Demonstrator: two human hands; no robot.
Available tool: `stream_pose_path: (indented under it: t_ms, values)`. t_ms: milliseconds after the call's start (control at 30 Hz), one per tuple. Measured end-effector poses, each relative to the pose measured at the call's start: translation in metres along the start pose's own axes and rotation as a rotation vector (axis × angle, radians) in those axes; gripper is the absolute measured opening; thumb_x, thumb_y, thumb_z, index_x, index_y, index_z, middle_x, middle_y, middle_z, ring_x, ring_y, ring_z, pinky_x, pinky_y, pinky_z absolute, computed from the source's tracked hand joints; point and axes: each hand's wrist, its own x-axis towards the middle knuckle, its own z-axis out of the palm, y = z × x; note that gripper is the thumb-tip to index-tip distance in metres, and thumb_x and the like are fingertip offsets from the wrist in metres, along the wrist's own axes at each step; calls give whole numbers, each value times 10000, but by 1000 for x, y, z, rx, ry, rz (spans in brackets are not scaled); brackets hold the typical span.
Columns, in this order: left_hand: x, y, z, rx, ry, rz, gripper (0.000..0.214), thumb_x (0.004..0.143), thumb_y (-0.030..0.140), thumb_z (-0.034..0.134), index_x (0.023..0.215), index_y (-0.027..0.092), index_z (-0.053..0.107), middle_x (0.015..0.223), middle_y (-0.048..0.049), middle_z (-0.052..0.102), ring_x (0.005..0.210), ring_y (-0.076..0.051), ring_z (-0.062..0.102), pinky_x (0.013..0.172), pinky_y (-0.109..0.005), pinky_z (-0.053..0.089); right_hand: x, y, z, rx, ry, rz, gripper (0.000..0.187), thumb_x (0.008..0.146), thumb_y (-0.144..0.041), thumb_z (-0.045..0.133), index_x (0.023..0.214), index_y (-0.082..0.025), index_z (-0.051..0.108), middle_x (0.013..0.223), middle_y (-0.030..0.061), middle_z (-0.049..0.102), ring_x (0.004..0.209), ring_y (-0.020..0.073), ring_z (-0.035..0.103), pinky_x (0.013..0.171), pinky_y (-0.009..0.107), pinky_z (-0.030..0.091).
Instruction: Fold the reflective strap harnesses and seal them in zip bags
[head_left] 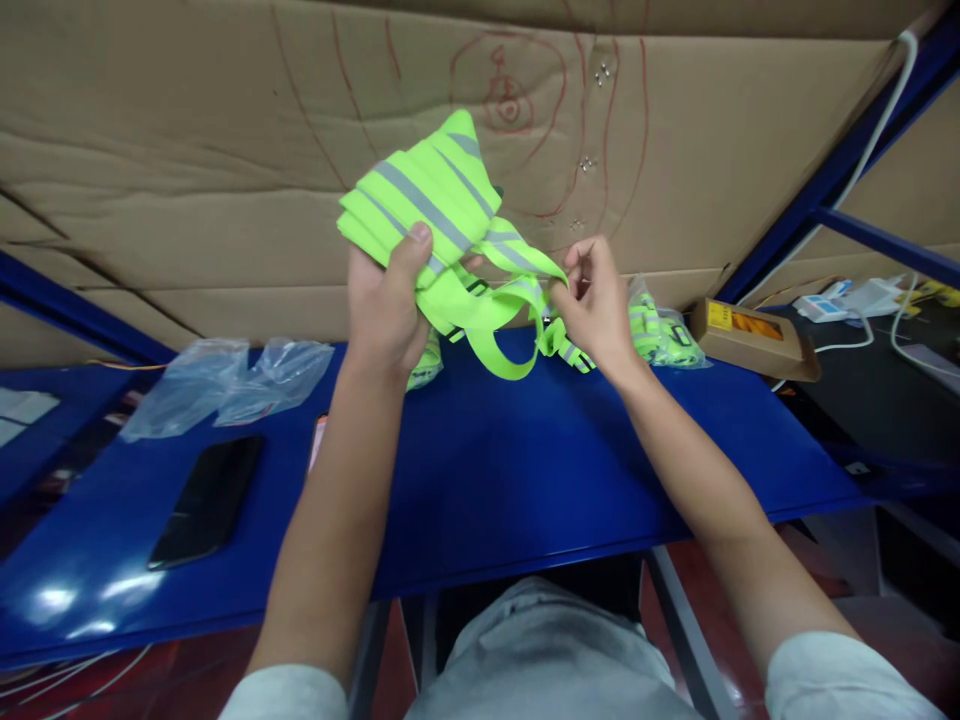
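Observation:
My left hand (390,305) grips a folded bundle of neon-yellow reflective strap (435,190) with grey stripes, its thumb lying across the front. Loops of the same strap hang from the bundle's lower right, with black buckles among them. To the right, my right hand (594,300) pinches one of these loose strap lengths between thumb and fingers. A short strap end with a black buckle dangles below that hand. Both hands are raised above the blue table (495,470).
Clear plastic bags (225,385) and a black phone (206,500) lie at the left. Bagged neon straps (664,330) and a cardboard box (750,338) stand at the back right. A cardboard wall (187,150) with red drawings rises behind. White cables (862,170) run along the right-hand frame.

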Motion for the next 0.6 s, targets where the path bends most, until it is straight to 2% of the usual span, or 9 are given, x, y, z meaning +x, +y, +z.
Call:
stream_pose_path:
  t_ms: [100, 267, 333, 433, 533, 600]
  values:
    - [0, -1, 4, 23, 32, 7, 454, 953, 304, 672, 1380, 427, 578, 1378, 105, 693, 1476, -255, 489, 1138, -456, 525, -2, -11, -7, -131, 28, -48, 196, 976, -244, 483, 1165, -293, 488, 901, 7, 627, 797, 214, 643, 865, 418, 560]
    - [4, -7, 5, 27, 120, 23, 518, 991, 285, 623, 1466, 443, 494, 1426, 162, 663, 1552, -215, 399, 1170, -387, 488, -1, -35, -16, -336, 18, 73, 210, 934, -193, 550, 1134, -255, 539, 1240, 94, 631, 1089, 322, 677, 975, 519, 548]
    - [6, -12, 3, -38, 115, 48, 558, 993, 268, 632, 1484, 467, 457, 1415, 191, 661, 1556, -180, 389, 1189, -342, 463, 1, -36, -17, -211, -72, 73, 152, 957, -228, 555, 1105, -260, 551, 1259, 85, 635, 1145, 309, 665, 992, 494, 552]
    - [8, -17, -1, -79, 148, 77, 533, 953, 253, 709, 1420, 410, 505, 1300, 158, 718, 1500, -189, 464, 1218, -360, 447, 8, -29, -18, 203, -273, 132, 126, 990, -360, 573, 1078, -270, 567, 1115, 48, 705, 1084, 243, 690, 924, 413, 591]
    - [10, -19, -4, -6, 180, 40, 385, 942, 293, 725, 1292, 330, 569, 1166, 98, 756, 1457, -235, 509, 1213, -434, 457, 15, -23, -22, 511, -356, 257, 300, 959, -519, 627, 1104, -259, 592, 1037, 44, 730, 1002, 225, 716, 818, 377, 613]
    - [10, -17, -5, 40, 179, -3, 368, 956, 336, 700, 1299, 339, 564, 1219, 93, 748, 1482, -254, 480, 1198, -459, 463, 18, -22, -29, 590, -383, 281, 426, 920, -623, 652, 1130, -255, 609, 1033, 46, 730, 990, 226, 719, 791, 375, 612]
